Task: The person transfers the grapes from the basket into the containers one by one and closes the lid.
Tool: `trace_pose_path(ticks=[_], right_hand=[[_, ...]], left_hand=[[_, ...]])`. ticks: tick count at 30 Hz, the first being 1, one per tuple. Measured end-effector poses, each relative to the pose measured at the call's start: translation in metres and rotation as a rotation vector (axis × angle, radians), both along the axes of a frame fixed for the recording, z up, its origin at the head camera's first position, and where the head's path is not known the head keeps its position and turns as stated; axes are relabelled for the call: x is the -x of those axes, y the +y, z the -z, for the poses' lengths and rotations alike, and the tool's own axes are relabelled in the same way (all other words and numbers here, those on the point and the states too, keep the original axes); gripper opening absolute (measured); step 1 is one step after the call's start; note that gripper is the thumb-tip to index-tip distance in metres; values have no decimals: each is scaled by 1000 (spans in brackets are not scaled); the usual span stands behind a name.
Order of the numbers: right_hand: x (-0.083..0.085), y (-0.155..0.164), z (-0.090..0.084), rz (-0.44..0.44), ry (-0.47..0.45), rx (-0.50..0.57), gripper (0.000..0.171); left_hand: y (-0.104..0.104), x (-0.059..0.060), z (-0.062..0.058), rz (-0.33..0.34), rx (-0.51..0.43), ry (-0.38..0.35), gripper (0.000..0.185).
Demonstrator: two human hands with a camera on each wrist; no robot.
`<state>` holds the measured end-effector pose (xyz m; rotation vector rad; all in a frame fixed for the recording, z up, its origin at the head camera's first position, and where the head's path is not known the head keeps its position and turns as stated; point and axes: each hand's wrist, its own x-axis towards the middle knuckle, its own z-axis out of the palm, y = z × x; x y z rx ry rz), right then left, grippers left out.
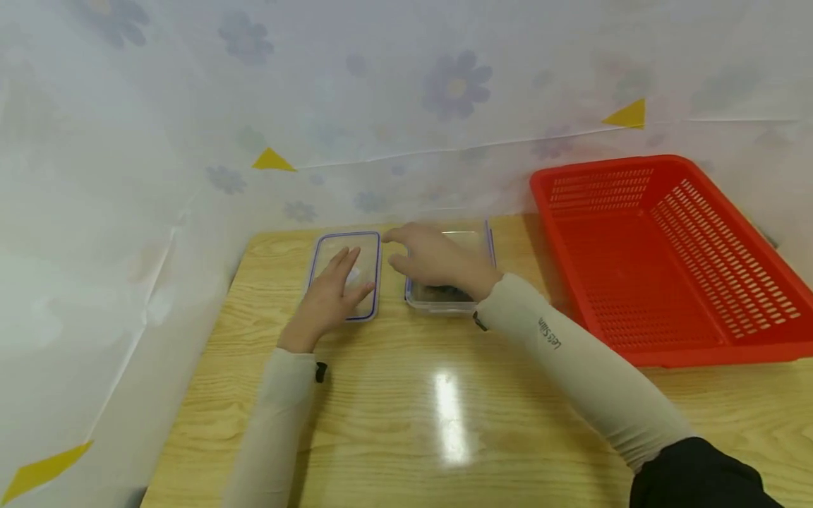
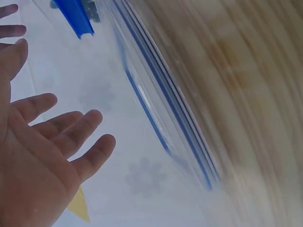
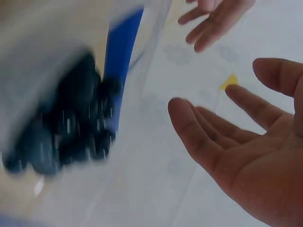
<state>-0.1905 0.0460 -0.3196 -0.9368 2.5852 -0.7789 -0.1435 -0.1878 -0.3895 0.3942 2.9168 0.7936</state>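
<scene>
My left hand (image 1: 325,300), fingers spread, is over a clear plastic lid-like piece with a blue seal (image 1: 330,247) at the back left of the table. In the left wrist view its fingers are straight, with nothing between them. Over a clear plastic food container (image 1: 438,306) to the right reaches my right hand (image 1: 441,257), its fingers pointing left. Dark, rounded things (image 3: 71,118) lie in that container, blurred in the right wrist view. The right hand's fingers are loosely bent and hold nothing. It hides much of the container in the head view.
A large red plastic basket (image 1: 673,261) stands on the right of the wooden table (image 1: 381,416). Flower-patterned sheeting (image 1: 394,92) hangs behind and at the left, with yellow tape pieces (image 1: 273,160) on it.
</scene>
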Motion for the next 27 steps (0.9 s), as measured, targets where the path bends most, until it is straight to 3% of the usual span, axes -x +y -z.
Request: trace_pose_path(ticks=[8, 16, 21, 27], right_hand=[[-9, -52, 38, 101, -216, 169, 73], [-16, -95, 65, 273, -412, 276, 90], [-10, -106, 70, 406, -461, 323, 89], [0, -106, 71, 404, -466, 314, 88]], left_hand=[[-35, 9, 2, -48, 29, -31, 81], [-65, 21, 8, -139, 66, -165, 86], [-71, 26, 13, -162, 44, -255, 93], [-69, 29, 18, -200, 57, -279, 94]])
